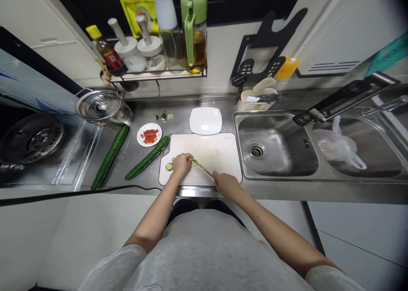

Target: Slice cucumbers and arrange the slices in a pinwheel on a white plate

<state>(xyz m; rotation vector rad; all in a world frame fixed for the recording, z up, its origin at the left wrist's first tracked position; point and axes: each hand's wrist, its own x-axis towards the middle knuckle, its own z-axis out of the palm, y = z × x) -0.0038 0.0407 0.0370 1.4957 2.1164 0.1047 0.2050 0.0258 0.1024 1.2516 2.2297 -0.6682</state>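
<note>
On the pale cutting board (pixel 210 148), my left hand (pixel 182 164) is curled with its fingertips down on a cucumber piece (pixel 194 163), most of which the fingers and blade hide. My right hand (pixel 227 184) grips the handle of a knife (pixel 205 170). Its blade slants up and left, with the tip beside my left fingertips at the cucumber piece. Just left of my left hand lies a cut cucumber bit (pixel 168 166), pale face up. Beyond the board stands a white square plate (pixel 205 121).
Two whole cucumbers (pixel 148 158) (pixel 110 157) lie left of the board. Near them are a small plate (pixel 140 134) of chopped red pepper, cucumber scraps (pixel 163 115) and a lidded steel pot (pixel 110 112). A double sink (pixel 277 146) adjoins on the right; a condiment rack (pixel 159 74) hangs behind.
</note>
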